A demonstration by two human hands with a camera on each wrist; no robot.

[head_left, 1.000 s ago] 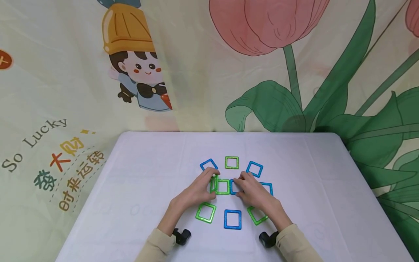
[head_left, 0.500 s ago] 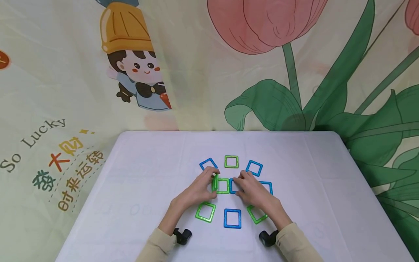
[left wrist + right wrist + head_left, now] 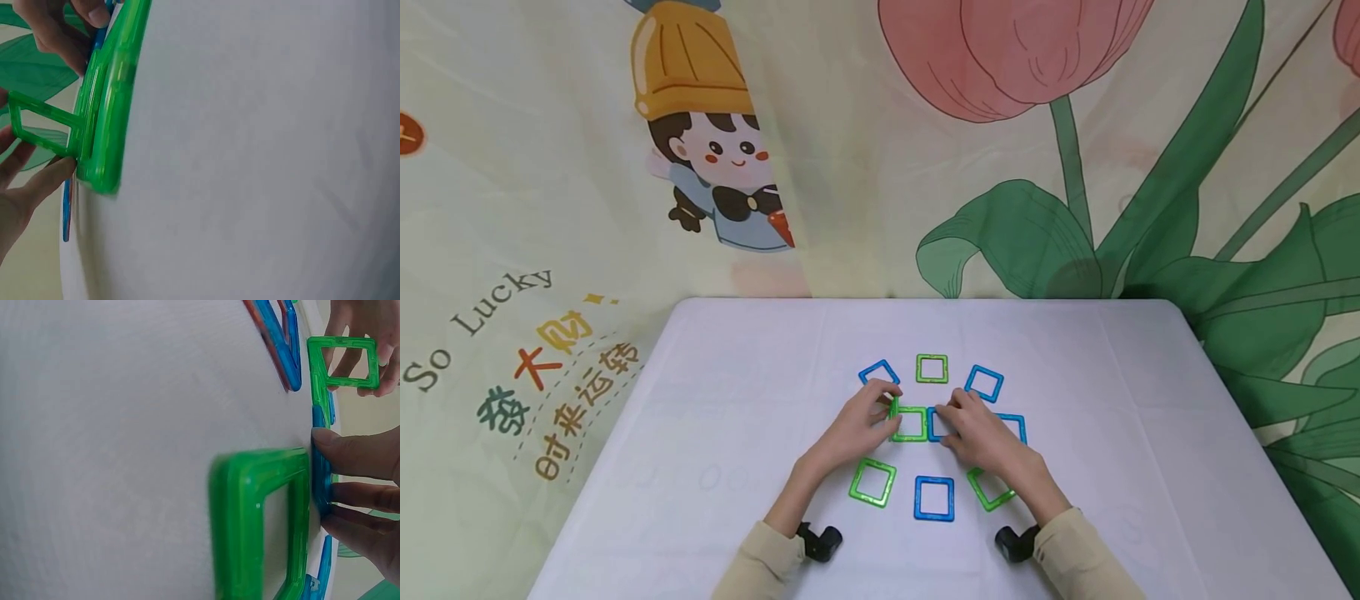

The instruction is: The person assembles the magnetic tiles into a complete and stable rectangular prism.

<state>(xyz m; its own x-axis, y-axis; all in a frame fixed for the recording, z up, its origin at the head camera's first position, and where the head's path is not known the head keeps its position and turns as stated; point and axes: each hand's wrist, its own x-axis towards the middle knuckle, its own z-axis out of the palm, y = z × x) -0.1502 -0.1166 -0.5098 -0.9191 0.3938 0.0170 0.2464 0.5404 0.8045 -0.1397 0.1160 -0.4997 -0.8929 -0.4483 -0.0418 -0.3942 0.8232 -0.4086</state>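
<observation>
My left hand (image 3: 856,421) holds a green square magnetic tile (image 3: 894,407) on edge between thumb and fingers. That tile (image 3: 45,107) stands nearly upright along the left side of a flat green magnetic tile (image 3: 912,438). Joined to the flat one's right side is a blue magnetic tile (image 3: 931,423), partly covered by my right hand (image 3: 983,432). Thumb and fingertips of the right hand grip this blue tile (image 3: 320,472) at its edges, keeping it on the table. In the right wrist view the upright green tile (image 3: 344,341) shows its open square frame.
Behind the hands lie a blue tile (image 3: 877,364), a green tile (image 3: 932,357) and another blue tile (image 3: 985,369). Nearer are a green tile (image 3: 855,477), a blue tile (image 3: 934,518) and a green tile (image 3: 994,504). One more blue tile (image 3: 1022,429) lies beside the right hand.
The green tile in my left hand has swung from leaning left to nearly upright, now seen almost edge-on. The left thumb has shifted slightly right and up. My right hand stays put.
</observation>
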